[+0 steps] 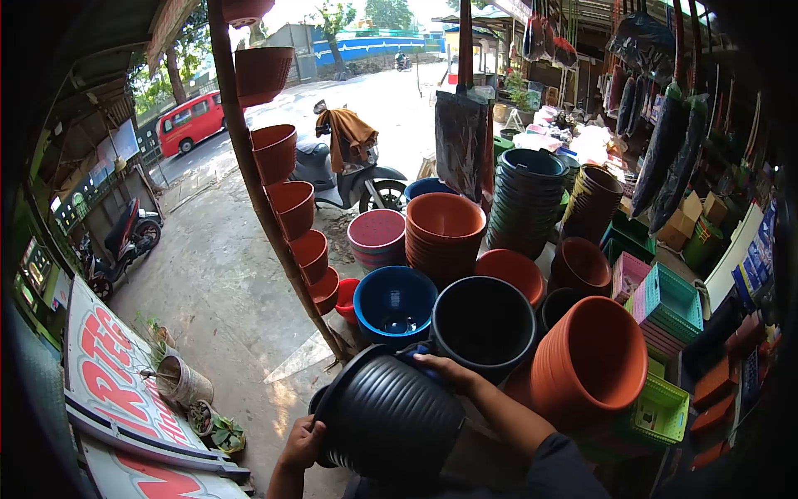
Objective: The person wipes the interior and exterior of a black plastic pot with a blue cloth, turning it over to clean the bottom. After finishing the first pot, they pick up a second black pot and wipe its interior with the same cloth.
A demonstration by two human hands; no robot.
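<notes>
A black ribbed plastic pot [391,416] is tilted on its side close to my body, its rim toward the upper left. My left hand [301,442] is closed on its left edge, the thumb up. At the upper right of the rim, my right hand [449,373] presses a dark blue cloth [420,358] against the pot; the fingertips are partly hidden. Just beyond stand a large black tub [485,320] and a shiny blue tub [395,303]. To the right leans a stack of orange pots [603,353].
A slanted pole [262,187] carries several hanging brown pots at left. Behind are tall stacks of green pots [524,195] and orange pots [445,229]. Plastic baskets [669,295] stand at right, bagged goods [665,154] hang overhead. A scooter [341,179] is parked outside; a signboard [125,374] leans left.
</notes>
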